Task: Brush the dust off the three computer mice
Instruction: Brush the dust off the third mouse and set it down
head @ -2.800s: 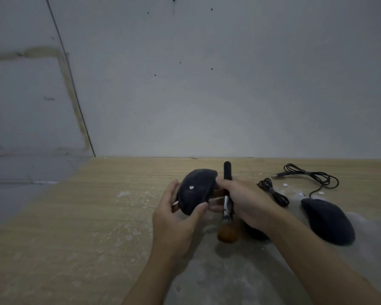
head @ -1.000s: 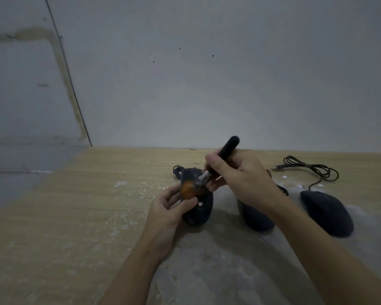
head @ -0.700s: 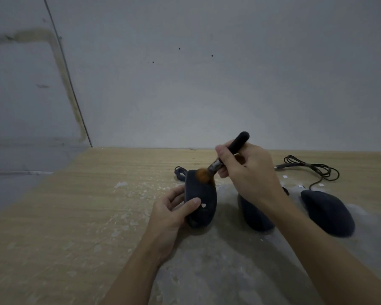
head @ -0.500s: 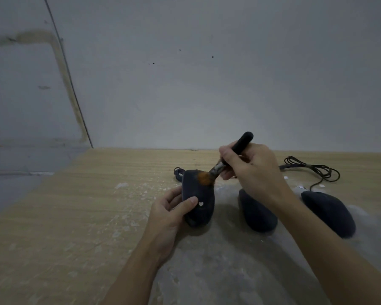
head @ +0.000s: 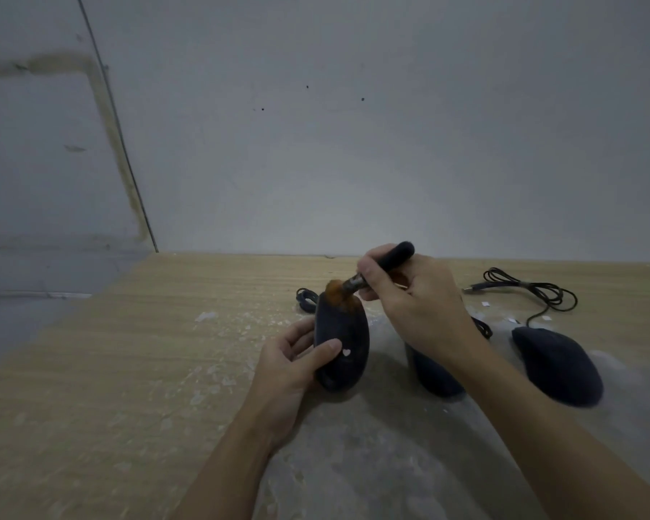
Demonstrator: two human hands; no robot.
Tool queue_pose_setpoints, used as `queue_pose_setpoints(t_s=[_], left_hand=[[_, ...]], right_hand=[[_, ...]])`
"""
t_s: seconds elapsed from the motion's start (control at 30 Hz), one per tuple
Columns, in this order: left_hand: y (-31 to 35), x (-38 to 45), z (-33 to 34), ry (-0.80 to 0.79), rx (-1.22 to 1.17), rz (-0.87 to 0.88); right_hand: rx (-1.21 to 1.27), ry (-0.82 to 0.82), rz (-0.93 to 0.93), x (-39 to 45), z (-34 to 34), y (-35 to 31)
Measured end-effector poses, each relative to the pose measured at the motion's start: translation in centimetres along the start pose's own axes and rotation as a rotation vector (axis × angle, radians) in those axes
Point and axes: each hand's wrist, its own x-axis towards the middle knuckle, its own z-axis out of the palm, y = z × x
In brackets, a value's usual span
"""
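Your right hand (head: 415, 305) has swept the brush (head: 357, 283) to the far end of the left mouse (head: 341, 345), which your left hand (head: 291, 364) grips, so two mice likely remain.

No legible text anywhere.

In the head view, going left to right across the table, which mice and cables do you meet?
Small coiled cable → mouse held by the left hand → middle mouse, partly hidden by the right forearm → right mouse, its looped cable behind it.
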Motion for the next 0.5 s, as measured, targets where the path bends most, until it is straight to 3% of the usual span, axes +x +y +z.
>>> queue_pose_setpoints(t_s=[0.1,0.23,0.33,0.43,0.5], left_hand=[[0.0,0.0,0.1,0.003,-0.002,-0.004],[0.0,0.0,0.1,0.013,0.015,-0.005],[0.0,0.0,0.1,0.010,0.003,-0.011],[-0.1,0.1,0.0,0.014,-0.002,0.004],[-0.1,0.1,0.0,0.027,-0.016,0.001]], right_hand=[[0.071,-0.119,0.046,-0.4,0.6,0.0],[0.017,0.004,0.018,-0.1,0.6,0.4],[0.119,-0.077,0.094,0.1,0.4,0.3],[-0.001,0.042,0.079,0.3,-0.4,0.6],[0.009,-0.015,0.107,0.4,-1.3,0.5]])
